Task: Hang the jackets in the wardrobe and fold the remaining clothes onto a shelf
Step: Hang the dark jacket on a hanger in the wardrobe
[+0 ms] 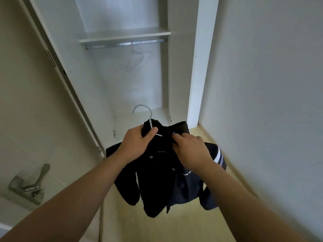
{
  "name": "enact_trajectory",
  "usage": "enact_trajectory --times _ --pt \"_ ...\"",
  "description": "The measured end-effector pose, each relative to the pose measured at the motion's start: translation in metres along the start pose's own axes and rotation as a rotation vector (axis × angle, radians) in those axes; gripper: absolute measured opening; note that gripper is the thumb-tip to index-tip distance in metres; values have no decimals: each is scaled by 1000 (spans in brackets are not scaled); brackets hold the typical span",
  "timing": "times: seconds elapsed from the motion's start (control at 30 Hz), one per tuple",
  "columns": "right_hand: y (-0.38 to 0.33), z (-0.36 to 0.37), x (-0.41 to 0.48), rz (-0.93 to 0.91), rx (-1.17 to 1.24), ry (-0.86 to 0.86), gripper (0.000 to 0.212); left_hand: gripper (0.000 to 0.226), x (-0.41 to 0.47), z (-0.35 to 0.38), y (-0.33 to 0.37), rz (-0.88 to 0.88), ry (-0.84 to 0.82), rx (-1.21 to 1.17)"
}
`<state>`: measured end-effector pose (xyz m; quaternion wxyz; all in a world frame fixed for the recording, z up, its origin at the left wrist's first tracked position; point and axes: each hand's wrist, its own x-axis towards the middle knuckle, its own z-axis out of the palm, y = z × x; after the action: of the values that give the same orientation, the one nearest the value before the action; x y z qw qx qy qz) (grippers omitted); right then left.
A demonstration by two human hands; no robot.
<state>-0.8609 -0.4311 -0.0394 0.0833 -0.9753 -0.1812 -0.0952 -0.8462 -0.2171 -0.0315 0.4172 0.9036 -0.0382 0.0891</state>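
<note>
A black jacket [162,180] with snap buttons and a white-striped sleeve hangs in front of me on a white wire hanger [146,113], whose hook sticks up above the collar. My left hand [138,143] grips the collar together with the hanger's neck. My right hand [190,151] pinches the jacket's collar on the other side. Ahead stands the open white wardrobe [122,88] with a metal rail [125,44] under a shelf [125,36]. One bare wire hanger [135,58] hangs from that rail.
The wardrobe's open door [57,70] runs along the left. A metal door handle [31,185] is at lower left. A white wall [262,84] closes the right side. Pale wooden floor [157,227] lies below the jacket.
</note>
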Motion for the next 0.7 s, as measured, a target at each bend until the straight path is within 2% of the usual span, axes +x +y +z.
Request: enact_trajectory --times 0.07,0.23,0.4,0.5,0.57,0.63,0.7 --pt "-4 12 34 -48 82 35 28 34 27 -2 -11 28 -11 -2" --pt "-16 37 126 -61 123 93 31 38 111 -16 -52 60 -18 4" --pt "-18 60 229 33 153 131 31 35 207 -43 -108 143 -35 78" --pt "-19 73 288 126 176 155 30 30 262 -62 -142 188 16 112" --pt "-22 81 324 163 208 149 29 33 294 -69 -162 225 118 212" --pt "-28 90 357 194 257 128 30 29 320 -69 -174 257 211 420" --pt "-34 100 388 221 291 98 29 36 344 -67 -184 250 201 497"
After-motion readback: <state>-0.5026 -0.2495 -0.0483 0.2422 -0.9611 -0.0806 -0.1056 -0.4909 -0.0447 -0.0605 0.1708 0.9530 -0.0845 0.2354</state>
